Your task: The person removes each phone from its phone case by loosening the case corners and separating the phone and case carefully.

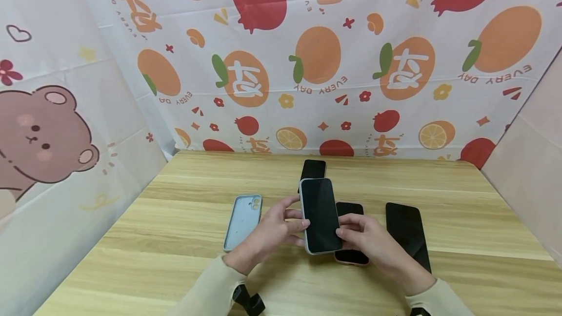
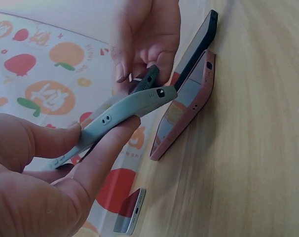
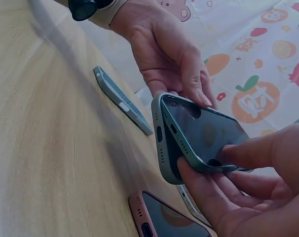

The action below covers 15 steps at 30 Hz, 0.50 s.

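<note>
Over the middle of the table, a dark-screened phone [image 1: 322, 213] sits partly in a pale green phone case [image 2: 117, 108]. In the right wrist view, one long side of the phone is tilted up out of the case, leaving a gap along the bottom end. My left hand [image 1: 276, 226] grips the case by its side, thumb and fingers on opposite faces. On the other side, my right hand [image 1: 369, 235] pinches the phone's raised edge, its thumb on the screen [image 3: 208, 128]. The case's back is mostly hidden in the head view.
An empty light blue phone case [image 1: 242, 223] lies left of my hands. A phone in a pink case [image 1: 351, 257] lies partly beneath my right hand. One black phone [image 1: 406, 228] is further right, another [image 1: 312, 168] behind. A printed cloth [image 1: 281, 77] hangs along the table's back edge.
</note>
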Motion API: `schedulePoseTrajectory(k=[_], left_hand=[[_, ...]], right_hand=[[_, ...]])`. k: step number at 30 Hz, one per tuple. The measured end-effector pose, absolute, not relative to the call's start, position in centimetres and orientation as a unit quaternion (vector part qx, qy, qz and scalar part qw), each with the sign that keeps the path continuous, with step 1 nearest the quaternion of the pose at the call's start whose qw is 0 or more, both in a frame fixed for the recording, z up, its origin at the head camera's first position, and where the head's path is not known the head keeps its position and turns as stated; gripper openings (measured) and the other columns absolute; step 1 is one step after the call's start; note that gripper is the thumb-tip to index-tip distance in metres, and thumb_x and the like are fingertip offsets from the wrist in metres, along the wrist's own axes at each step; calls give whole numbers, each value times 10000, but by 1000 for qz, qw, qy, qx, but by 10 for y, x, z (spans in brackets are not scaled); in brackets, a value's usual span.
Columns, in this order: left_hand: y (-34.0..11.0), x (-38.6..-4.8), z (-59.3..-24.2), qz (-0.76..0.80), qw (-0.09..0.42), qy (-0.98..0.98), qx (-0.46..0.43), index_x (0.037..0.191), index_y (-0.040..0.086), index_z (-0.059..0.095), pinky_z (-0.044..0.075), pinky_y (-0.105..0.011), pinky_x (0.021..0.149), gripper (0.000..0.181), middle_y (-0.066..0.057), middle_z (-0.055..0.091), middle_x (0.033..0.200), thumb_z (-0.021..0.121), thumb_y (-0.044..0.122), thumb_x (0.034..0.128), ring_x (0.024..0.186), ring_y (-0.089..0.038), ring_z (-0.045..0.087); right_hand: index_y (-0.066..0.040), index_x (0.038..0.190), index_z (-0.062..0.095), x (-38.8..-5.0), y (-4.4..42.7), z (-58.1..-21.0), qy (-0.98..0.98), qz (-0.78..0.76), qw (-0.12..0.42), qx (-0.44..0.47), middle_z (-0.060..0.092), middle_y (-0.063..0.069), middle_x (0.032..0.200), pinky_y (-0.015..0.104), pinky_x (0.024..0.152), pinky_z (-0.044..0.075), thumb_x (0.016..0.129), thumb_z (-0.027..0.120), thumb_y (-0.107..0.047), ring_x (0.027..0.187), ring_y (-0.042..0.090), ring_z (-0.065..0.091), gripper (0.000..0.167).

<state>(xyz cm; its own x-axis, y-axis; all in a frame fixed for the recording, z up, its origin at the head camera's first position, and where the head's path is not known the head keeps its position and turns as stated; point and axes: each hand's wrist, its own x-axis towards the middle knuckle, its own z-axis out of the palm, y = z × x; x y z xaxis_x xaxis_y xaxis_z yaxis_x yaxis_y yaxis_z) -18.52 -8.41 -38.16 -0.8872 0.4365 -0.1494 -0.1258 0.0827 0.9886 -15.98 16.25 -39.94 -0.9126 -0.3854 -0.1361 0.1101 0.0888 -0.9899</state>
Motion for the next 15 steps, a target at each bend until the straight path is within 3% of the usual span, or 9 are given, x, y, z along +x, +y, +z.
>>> schedulePoseTrajectory(k=[15], left_hand=[[-86,-186,-380,672,216,701,104,1538,105,286,615,-374,751,658,-201,602,1287,615,73,970,970,-222,700]], right_hand=[[96,1340,480,-160,165,-400,701,-683,177,-103,676,175,1162,348,875,588,966,623,-101,998,214,693,445]])
